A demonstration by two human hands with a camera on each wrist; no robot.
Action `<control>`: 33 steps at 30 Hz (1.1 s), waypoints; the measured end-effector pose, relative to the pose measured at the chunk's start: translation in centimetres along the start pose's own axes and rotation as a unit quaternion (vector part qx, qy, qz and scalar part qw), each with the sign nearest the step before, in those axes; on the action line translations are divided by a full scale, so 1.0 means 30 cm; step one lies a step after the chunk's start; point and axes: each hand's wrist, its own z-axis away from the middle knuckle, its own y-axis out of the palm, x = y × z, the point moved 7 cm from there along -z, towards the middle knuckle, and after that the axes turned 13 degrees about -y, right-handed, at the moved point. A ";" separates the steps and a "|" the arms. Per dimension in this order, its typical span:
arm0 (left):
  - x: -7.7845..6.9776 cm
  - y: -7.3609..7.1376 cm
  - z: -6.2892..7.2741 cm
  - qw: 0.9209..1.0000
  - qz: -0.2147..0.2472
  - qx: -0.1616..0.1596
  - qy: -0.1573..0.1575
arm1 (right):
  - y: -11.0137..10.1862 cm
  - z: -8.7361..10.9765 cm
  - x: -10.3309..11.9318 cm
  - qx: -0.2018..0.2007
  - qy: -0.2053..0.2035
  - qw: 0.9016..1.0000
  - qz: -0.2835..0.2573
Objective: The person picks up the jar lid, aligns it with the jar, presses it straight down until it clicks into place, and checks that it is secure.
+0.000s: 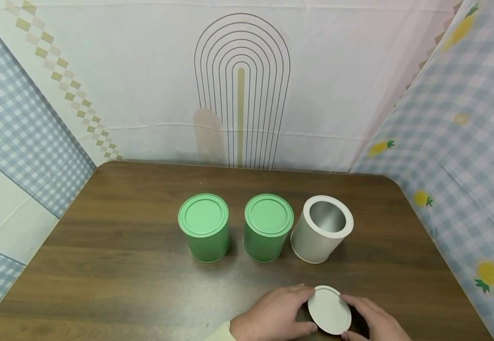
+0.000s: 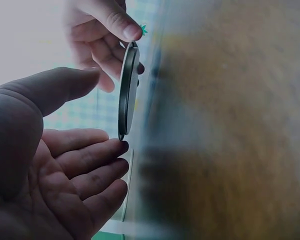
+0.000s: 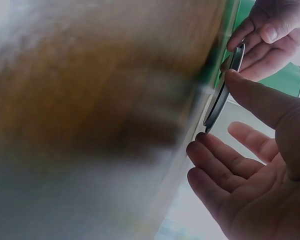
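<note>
A round white lid (image 1: 329,310) is between both hands near the front of the table. My right hand (image 1: 374,319) holds it by the rim, thumb and fingertips spread across it, as the right wrist view shows. On the other side, my left hand (image 1: 278,312) touches the rim with a fingertip; its fingers are loosely extended. In the left wrist view the lid (image 2: 128,90) appears edge-on, and the left thumb looks apart from it. Behind the hands stands a white can (image 1: 310,239) with an open top and a bare metal inside.
Two green cans with lids on, one in the middle (image 1: 265,244) and one farther left (image 1: 208,244), stand in a row with the white can. The brown wooden table (image 1: 114,265) is bordered by patterned cloth (image 1: 153,85) at the back and sides.
</note>
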 end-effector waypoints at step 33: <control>0.001 -0.037 -0.011 0.998 0.022 -0.054 0.008 | -0.066 -0.012 0.052 -0.082 0.012 0.996 0.013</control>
